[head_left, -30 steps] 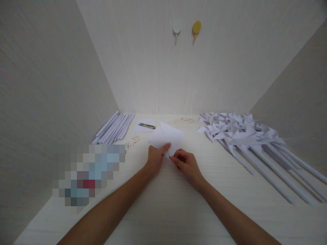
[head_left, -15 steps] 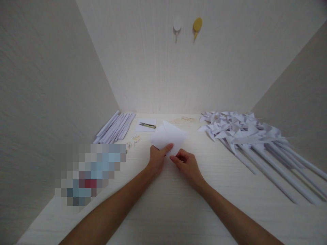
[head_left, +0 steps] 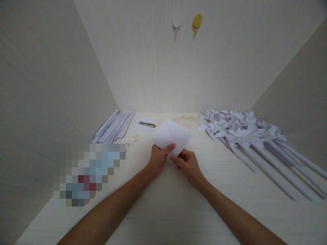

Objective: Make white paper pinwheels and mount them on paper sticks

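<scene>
A square sheet of white paper [head_left: 171, 134] is held up before me over the table, a straight line running down it from the top corner. My left hand [head_left: 158, 159] is closed on its near-left side, thumb on top and fingers underneath. At the paper's near corner, my right hand [head_left: 186, 161] pinches with thumb and forefinger, the other fingers curled. A small dark line shows on the paper between the two thumbs; I cannot make out what it is.
Paper pinwheels [head_left: 237, 127] on rolled sticks are heaped at the right. Rolled paper sticks [head_left: 114, 127] lie at the left, near a blurred-out item [head_left: 94, 173]. Thread snips [head_left: 146, 124] rest on white paper [head_left: 144, 129]. Small bits [head_left: 131, 140] are scattered nearby. Two hooks [head_left: 197, 22] hang on the wall.
My right hand has come in against the paper's near corner. The sheet has shifted slightly right and tilted, still in my left hand.
</scene>
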Demonstrator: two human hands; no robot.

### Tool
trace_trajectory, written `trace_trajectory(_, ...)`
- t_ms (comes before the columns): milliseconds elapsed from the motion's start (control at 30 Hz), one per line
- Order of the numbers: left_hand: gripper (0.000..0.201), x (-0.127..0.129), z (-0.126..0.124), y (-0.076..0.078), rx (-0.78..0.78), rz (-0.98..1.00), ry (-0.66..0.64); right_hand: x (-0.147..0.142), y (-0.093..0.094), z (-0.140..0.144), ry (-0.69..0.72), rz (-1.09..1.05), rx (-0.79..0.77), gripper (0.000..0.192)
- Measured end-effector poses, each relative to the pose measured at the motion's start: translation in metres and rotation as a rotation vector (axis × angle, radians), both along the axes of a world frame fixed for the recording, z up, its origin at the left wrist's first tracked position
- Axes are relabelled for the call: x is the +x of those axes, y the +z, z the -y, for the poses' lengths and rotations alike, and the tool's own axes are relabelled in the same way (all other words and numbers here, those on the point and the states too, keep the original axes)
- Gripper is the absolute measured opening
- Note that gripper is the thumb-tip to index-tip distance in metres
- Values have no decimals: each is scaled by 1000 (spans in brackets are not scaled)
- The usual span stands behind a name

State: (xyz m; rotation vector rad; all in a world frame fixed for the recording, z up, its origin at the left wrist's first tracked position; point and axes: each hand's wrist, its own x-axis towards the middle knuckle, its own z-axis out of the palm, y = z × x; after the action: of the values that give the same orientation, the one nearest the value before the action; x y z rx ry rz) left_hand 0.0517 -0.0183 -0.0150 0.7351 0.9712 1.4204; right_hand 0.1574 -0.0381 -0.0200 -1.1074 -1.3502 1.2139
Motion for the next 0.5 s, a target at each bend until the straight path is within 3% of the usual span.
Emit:
trace_trajectory(233,31,1,0,-2,65,-41,-33,1,-3,-4,-17,-29,-34,17)
trace_trajectory(500,26,-8,-10,2,-15,143,129,3,-5,-4,-77,-64,-92,16)
